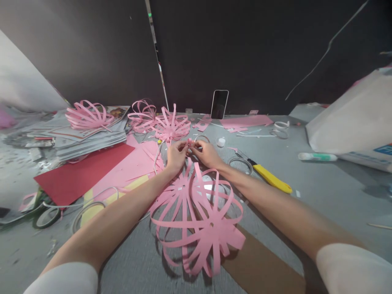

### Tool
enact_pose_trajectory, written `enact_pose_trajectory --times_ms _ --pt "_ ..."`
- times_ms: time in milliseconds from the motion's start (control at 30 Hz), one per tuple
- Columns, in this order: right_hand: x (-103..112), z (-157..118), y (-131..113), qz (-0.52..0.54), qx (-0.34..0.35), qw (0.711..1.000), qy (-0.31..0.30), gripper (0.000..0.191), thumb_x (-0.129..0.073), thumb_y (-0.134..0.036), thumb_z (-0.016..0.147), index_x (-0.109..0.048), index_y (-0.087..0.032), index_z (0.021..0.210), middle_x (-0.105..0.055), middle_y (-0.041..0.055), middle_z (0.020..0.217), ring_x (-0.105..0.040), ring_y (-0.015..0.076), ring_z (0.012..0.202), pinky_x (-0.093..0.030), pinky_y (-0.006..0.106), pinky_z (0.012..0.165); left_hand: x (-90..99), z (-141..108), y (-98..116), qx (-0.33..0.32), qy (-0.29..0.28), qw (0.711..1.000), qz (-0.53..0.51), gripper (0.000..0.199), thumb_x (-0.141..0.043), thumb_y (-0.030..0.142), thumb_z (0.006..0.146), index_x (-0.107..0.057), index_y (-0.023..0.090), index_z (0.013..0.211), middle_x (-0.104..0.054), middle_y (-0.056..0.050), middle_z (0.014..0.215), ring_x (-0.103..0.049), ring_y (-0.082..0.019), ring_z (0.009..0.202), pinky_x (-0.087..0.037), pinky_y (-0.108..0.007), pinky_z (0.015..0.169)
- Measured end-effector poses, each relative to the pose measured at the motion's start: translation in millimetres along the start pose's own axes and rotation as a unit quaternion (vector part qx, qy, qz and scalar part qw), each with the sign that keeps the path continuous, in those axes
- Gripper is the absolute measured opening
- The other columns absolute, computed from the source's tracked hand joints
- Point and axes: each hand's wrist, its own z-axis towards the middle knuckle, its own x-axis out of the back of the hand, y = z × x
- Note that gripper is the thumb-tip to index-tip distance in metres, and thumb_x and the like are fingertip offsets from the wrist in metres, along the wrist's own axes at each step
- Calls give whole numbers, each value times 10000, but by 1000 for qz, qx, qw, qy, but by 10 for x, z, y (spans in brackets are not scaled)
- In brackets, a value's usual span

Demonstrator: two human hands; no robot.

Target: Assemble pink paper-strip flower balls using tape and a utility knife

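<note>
My left hand (177,156) and my right hand (208,154) are close together above the grey tabletop, fingertips pinched on a small pink paper piece (189,142). Its exact shape is mostly hidden by the fingers. Between my forearms lies a pink paper-strip ball (203,237), its strips curving out from flat centres with small holes. Several loose strips reach up toward my wrists. Beyond my left hand sits another pink paper-strip flower (171,131), with looped strips (142,116) behind it. To the right of my right hand are a ring-shaped roll (230,162) and a yellow utility knife (272,178).
A phone (219,105) leans on the dark back panel. On the left are stacked newspapers (92,148) bearing a strip flower (88,116), and a red sheet (87,176). A white bag (349,112) and a capped tube (317,157) stand right. Brown card (263,261) lies in front.
</note>
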Motion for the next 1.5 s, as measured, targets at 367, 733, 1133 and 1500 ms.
enact_pose_trajectory --times_ms 367,733,1133,1500 --pt "-3 -5 2 -3 -10 1000 7 389 -578 -567 983 -667 -194 916 -748 69 913 -676 224 822 -491 334 764 2 -11 25 1 1 1000 3 200 -748 322 891 -759 138 970 -784 -88 888 -682 -154 644 -544 -249 555" --pt "-15 -5 22 -22 -15 1000 5 306 -604 -489 956 -657 -191 915 -730 56 880 -652 208 791 -479 316 743 4 -6 13 17 5 1000 5 165 -750 274 876 -757 138 969 -760 -65 809 -672 -146 630 -535 -239 559" --pt "-10 -13 8 -58 1 998 10 227 -626 -427 942 -654 -215 866 -714 64 897 -633 231 851 -476 343 795 10 -6 16 14 3 999 33 139 -738 273 864 -751 145 918 -761 -63 800 -670 -149 617 -535 -252 558" --pt "-17 -12 5 -41 -5 999 28 190 -627 -386 934 -640 -208 870 -723 53 884 -636 208 797 -480 330 780 8 -32 61 -26 -19 997 67 367 -728 507 904 -782 146 944 -786 -97 894 -701 -179 743 -535 -258 634"
